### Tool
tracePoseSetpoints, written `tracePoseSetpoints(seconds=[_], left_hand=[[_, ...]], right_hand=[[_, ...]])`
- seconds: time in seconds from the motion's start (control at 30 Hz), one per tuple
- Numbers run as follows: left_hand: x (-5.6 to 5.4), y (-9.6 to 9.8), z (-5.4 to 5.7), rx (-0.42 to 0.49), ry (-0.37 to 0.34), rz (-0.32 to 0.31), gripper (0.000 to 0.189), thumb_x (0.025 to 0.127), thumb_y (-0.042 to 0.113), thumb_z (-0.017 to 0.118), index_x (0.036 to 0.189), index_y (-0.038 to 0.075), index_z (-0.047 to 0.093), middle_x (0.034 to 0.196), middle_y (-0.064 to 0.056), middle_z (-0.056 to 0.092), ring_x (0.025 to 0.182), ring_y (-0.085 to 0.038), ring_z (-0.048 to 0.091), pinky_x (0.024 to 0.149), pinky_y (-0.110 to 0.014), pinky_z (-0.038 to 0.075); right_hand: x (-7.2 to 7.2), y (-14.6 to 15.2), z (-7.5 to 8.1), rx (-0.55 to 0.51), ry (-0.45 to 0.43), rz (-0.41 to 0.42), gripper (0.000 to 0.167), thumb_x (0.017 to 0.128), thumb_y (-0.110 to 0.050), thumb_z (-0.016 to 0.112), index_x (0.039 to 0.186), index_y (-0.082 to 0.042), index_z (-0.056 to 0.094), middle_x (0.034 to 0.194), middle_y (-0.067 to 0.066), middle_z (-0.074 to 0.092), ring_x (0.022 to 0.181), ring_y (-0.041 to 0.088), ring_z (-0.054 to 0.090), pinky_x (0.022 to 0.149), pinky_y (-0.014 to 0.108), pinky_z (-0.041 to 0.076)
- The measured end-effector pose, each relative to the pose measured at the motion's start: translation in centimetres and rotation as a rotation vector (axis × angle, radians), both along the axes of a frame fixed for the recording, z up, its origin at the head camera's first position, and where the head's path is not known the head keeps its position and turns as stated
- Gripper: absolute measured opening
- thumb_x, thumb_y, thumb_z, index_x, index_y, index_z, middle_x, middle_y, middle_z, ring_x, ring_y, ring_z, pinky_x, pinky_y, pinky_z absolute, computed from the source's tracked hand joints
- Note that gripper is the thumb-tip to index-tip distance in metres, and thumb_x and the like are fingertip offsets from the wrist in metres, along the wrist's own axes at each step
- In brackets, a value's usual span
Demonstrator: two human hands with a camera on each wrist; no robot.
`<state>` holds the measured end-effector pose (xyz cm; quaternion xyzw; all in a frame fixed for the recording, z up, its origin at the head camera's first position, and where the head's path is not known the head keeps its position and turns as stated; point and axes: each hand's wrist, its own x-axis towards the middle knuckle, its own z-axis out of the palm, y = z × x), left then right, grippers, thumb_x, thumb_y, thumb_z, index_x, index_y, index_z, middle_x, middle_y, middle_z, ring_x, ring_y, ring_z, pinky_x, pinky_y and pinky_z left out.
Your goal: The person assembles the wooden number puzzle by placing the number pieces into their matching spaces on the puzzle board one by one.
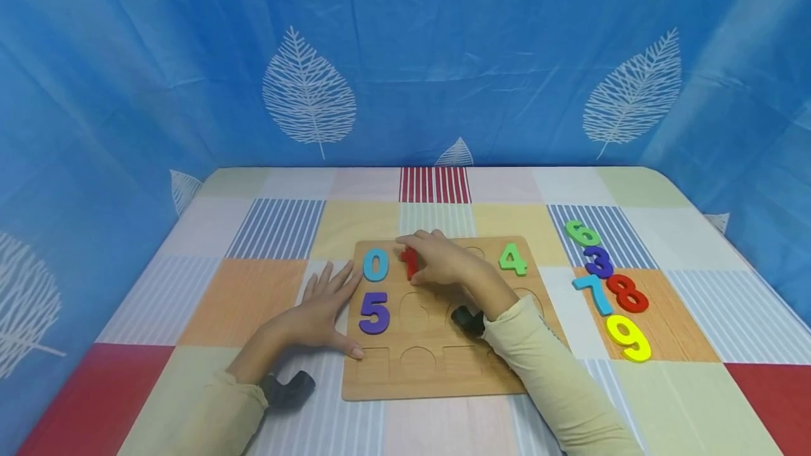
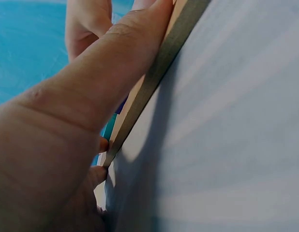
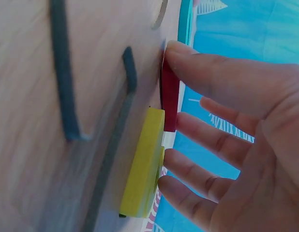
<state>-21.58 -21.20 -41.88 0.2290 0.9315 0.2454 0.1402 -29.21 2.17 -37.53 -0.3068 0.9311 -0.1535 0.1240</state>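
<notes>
A wooden number puzzle board (image 1: 421,385) lies on the table. My right hand (image 1: 443,259) pinches a red number 1 (image 1: 410,262) at the board's upper row; in the right wrist view the thumb and a finger lie at either end of this red piece (image 3: 171,96). Under that hand a yellow piece (image 3: 142,164) sits on the board, hidden in the head view. My left hand (image 1: 323,315) spreads along the board's left edge, its thumb resting on the board. A blue 0 (image 1: 376,265), a purple 5 (image 1: 375,313) and a green 4 (image 1: 513,260) are on the board.
Right of the board lie a green 6 (image 1: 582,233), a dark blue 3 (image 1: 598,262), a light blue 7 (image 1: 595,293), a red 8 (image 1: 627,293) and a yellow 9 (image 1: 629,338). A patchwork cloth (image 1: 443,428) covers the table. Blue curtains (image 1: 443,76) hang behind it.
</notes>
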Motion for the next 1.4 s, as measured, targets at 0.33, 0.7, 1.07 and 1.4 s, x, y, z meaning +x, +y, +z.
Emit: tracePoseSetpoints(seconds=[0.33,0.7,1.07,1.4], left_hand=[[0.0,0.0,0.1,0.013,0.006,-0.007,0.122,0.057,0.052,0.080,0.146,0.003,0.012,0.153,-0.020,0.001,0.136,-0.046,-0.013,0.105,-0.063,-0.009],[0.0,0.3,0.2,0.015,-0.003,-0.009,0.122,0.057,0.052,0.079,0.146,0.003,0.012,0.153,-0.020,0.000,0.136,-0.045,-0.014,0.105,-0.063,-0.010],[0.0,0.5,0.2,0.011,-0.002,-0.009,0.123,0.057,0.054,0.079,0.146,0.005,0.011,0.153,-0.019,0.000,0.136,-0.044,-0.014,0.106,-0.061,-0.011],[0.0,0.0,0.0,0.002,0.007,-0.005,0.122,0.057,0.053,0.079,0.146,0.003,0.011,0.153,-0.020,0.000,0.136,-0.046,-0.014,0.106,-0.062,-0.011]], right_hand=[[0.0,0.0,-0.1,0.007,-0.004,-0.013,0.067,0.078,-0.018,0.072,0.137,-0.012,0.041,0.129,0.010,0.051,0.110,0.027,0.045,0.093,0.039,0.043],[0.1,0.0,-0.3,0.023,0.013,-0.016,0.064,0.078,-0.019,0.072,0.135,-0.011,0.043,0.133,0.010,0.049,0.111,0.026,0.046,0.092,0.038,0.042],[0.5,2.4,-0.7,-0.060,0.123,-0.025,0.060,0.082,-0.022,0.067,0.136,-0.011,0.043,0.134,0.010,0.047,0.116,0.029,0.044,0.096,0.042,0.041],[1.5,5.9,-0.8,-0.047,0.169,-0.055,0.061,0.081,-0.023,0.068,0.135,-0.011,0.044,0.135,0.011,0.047,0.118,0.030,0.043,0.099,0.044,0.039]])
